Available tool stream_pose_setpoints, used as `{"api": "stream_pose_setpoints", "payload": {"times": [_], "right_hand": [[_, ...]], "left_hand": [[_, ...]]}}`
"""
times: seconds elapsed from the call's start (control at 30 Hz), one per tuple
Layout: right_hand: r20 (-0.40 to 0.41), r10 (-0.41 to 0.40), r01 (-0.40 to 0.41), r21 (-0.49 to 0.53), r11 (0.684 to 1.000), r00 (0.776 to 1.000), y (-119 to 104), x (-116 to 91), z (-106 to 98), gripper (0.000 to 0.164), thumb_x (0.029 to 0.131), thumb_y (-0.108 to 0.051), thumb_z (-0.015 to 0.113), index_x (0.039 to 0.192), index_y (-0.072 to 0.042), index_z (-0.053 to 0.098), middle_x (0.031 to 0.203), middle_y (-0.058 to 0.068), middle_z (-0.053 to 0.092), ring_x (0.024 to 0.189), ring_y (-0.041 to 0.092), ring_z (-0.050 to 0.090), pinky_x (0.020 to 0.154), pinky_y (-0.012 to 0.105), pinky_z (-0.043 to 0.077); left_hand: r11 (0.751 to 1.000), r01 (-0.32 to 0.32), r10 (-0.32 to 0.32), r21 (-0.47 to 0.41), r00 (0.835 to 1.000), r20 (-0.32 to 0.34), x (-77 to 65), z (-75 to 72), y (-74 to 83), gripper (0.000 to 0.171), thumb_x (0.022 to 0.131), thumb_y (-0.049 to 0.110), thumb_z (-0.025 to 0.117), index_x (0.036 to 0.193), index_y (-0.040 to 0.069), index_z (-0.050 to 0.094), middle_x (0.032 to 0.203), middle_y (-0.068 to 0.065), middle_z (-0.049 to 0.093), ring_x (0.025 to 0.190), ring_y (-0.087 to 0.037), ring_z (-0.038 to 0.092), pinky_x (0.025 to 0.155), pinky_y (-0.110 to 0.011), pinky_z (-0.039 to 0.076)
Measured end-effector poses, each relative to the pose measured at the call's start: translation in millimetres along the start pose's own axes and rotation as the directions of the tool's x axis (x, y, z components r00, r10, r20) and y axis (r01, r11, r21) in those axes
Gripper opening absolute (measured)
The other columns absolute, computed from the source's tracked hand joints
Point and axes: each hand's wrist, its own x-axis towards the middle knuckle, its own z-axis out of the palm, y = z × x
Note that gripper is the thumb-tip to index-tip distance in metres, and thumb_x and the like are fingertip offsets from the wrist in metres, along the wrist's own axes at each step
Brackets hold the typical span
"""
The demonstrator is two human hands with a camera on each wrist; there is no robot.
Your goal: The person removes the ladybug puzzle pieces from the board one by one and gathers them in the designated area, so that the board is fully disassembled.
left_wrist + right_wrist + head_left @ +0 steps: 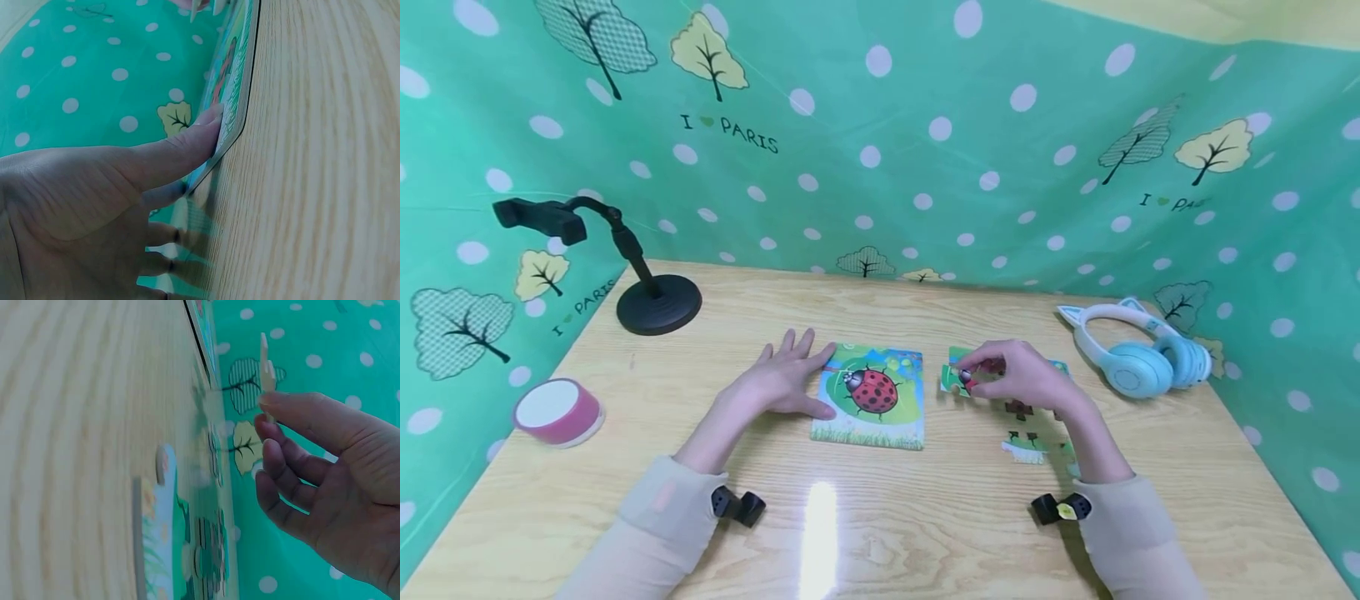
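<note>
A ladybug picture board [872, 432] lies flat on the table in the head view. My left hand [775, 379] is at its left side, fingers spread and the thumb resting on its lower left part; the left wrist view has the thumb [181, 147] over the board's edge. To the right of the board, my right hand [1030, 379] pinches a jigsaw piece [953, 380] between thumb and fingers. Edge-on in the right wrist view, that piece [267, 378] is raised off the table. Several loose jigsaw pieces [1026, 452] lie under and around the right hand, partly hidden by it.
Light blue cat-ear headphones [1138, 369] lie at the back right. A black stand [658, 304] with a bent arm is at the back left, and a pink round container [561, 417] sits at the left. A green dotted cloth [895, 225] hangs behind the table.
</note>
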Motion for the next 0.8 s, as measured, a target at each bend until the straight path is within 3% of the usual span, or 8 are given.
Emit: {"api": "stream_pose_setpoints", "payload": {"times": [0.4, 0.8], "right_hand": [[0.06, 0.084, -0.083, -0.01, 0.996, 0.995, 14, 3, -1, 0.032, 0.085, -0.011, 0.083, 0.116, -0.015, 0.078, 0.105, 0.002, 0.076, 0.088, 0.014, 0.065, 0.074, 0.025, 0.056], [0.108, 0.06, -0.055, -0.044, 0.998, 0.992, 18, 4, -1, 0.026, 0.087, -0.011, 0.08, 0.113, -0.012, 0.079, 0.104, 0.004, 0.075, 0.087, 0.014, 0.061, 0.072, 0.023, 0.054]], "left_hand": [[1.0, -0.006, 0.006, 0.011, 1.0, -0.006, 0.5, -0.1, -1.5, 0.108, 0.084, 0.058, 0.077, 0.166, 0.016, 0.02, 0.171, -0.027, 0.0, 0.157, -0.054, -0.002, 0.125, -0.072, 0.005], [1.0, 0.003, -0.003, 0.0, 1.0, -0.002, 0.4, -0.4, -0.2, 0.108, 0.085, 0.057, 0.077, 0.166, 0.016, 0.019, 0.171, -0.026, -0.001, 0.157, -0.053, -0.003, 0.126, -0.071, 0.003]]}}
